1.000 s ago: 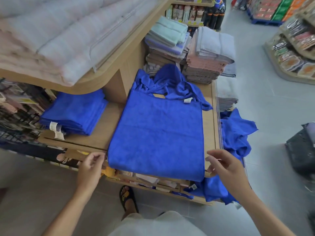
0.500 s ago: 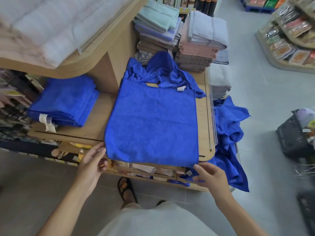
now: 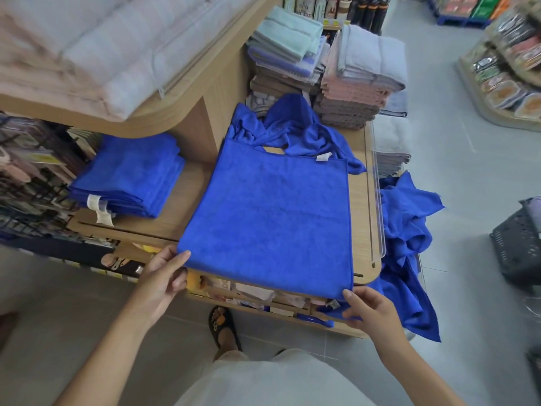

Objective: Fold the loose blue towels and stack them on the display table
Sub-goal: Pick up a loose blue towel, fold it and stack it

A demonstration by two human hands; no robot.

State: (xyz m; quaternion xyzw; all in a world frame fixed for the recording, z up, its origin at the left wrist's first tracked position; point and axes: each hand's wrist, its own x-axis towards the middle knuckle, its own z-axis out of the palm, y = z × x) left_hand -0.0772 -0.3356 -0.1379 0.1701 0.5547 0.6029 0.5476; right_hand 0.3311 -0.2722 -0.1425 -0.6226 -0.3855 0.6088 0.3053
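Fold step, near corners taken.
My left hand [image 3: 164, 276] pinches the near-left corner of the blue towel [image 3: 269, 218], flat on the display table [image 3: 361, 206]; right hand [image 3: 369, 309] pinches near-right. I'd lift both evenly, carry to far edge, match corners.

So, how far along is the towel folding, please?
Done: a folded blue stack on the display table. In hand: left hand and right hand pinch the near corners of a flat towel. Left: a crumpled heap behind it, loose towels hanging off the right side.
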